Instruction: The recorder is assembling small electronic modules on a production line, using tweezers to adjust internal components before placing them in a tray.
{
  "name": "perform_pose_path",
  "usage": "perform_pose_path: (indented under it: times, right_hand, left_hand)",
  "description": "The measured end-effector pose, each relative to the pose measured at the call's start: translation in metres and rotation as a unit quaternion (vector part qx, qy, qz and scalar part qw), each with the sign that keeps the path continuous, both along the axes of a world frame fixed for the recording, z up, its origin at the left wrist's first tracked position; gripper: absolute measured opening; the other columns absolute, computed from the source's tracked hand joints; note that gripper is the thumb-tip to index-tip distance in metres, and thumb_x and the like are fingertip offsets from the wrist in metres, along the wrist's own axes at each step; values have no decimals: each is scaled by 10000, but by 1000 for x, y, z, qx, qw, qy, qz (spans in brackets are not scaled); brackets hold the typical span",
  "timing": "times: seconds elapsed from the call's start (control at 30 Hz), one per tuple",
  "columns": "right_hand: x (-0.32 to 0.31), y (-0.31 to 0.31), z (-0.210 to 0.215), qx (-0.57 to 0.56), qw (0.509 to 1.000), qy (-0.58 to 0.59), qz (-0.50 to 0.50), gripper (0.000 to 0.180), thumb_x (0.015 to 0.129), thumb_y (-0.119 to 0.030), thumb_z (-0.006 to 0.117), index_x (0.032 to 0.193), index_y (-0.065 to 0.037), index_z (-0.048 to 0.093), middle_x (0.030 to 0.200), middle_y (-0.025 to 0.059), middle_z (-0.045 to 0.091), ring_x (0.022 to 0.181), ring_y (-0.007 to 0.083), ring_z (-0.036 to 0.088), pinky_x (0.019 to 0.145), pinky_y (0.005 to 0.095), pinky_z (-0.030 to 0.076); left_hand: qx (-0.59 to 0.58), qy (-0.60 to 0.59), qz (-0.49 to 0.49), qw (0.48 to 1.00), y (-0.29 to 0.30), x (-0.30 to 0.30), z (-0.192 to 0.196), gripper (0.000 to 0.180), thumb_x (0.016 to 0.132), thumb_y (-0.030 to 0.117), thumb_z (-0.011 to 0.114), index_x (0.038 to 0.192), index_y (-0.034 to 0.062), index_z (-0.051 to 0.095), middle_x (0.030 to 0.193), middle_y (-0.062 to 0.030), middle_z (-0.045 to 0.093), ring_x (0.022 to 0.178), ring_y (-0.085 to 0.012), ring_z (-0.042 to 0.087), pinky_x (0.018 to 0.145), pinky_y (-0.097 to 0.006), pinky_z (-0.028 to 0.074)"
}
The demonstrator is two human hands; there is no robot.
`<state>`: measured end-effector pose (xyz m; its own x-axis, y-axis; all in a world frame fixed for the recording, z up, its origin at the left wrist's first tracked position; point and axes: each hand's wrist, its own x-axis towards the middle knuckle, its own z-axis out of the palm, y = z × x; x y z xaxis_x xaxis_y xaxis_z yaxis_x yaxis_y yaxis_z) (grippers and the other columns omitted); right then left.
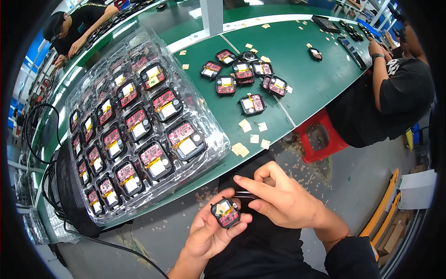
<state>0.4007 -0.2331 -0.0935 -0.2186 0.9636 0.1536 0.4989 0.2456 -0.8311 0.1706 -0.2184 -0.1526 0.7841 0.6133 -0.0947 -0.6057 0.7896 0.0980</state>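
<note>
Over my lap, my left hand [209, 230] holds an opened smartwatch case [226, 213] by its edges, its inside facing up. A red circuit board, a white battery and a small yellowish sticker show inside it. Just to the right, my right hand [288, 197] pinches a pair of tweezers [245, 195] between thumb and fingers. The tweezers' tips point left, close to the upper right edge of the case; whether they touch it I cannot tell. On the bench to the left, a clear plastic tray [211, 135] carries rows of similar opened watch cases [185, 140].
Several more watch cases [252, 104] lie grouped on the green bench [306, 88], with paper squares [239, 149] scattered around. A red stool [320, 139] stands beneath the bench edge. One person [395, 88] sits at the right; another [76, 28] works at the far left. Black cables [111, 245] hang left.
</note>
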Motion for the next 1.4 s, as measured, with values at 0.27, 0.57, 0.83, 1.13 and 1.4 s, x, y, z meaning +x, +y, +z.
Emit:
perform_pose_path:
  times: [0.27,0.57,0.83,1.13,1.4]
  right_hand:
    - [-15,-14,-25,207,966,-137,-75,381,792,-84,766,1170,-56,732,918,50,674,653,176,673,527,290,530]
    - [-20,-15,-28,256,942,-205,-76,319,747,-106,732,1055,-26,760,910,52,703,581,130,597,524,257,487]
    - [-18,-11,-31,182,979,-47,-85,265,739,-10,810,997,-13,748,890,74,724,673,210,720,568,306,575]
    - [-20,-13,-35,203,971,-84,-97,216,760,-25,792,970,-26,746,881,64,725,622,194,695,536,288,545]
    - [-22,-10,-39,235,960,-120,-98,216,769,-51,777,982,-38,747,859,36,710,581,149,658,506,273,491]
  left_hand:
    - [112,163,166,966,-7,13,-1,586,997,211,704,1510,71,458,1419,-111,567,1367,-333,544,1175,-533,411]
    - [131,210,162,955,-14,14,-7,566,970,189,744,1469,85,496,1373,-119,587,1326,-300,572,1133,-511,459]
    - [130,235,171,948,-16,15,-8,601,941,195,777,1461,57,509,1381,-134,586,1301,-307,593,1120,-499,480]
    - [130,276,179,935,-18,18,-1,635,922,153,791,1468,11,500,1425,-172,577,1319,-336,588,1133,-500,487]
    - [160,293,184,925,-13,16,2,646,932,153,779,1481,-6,479,1448,-188,561,1328,-353,583,1120,-496,507]
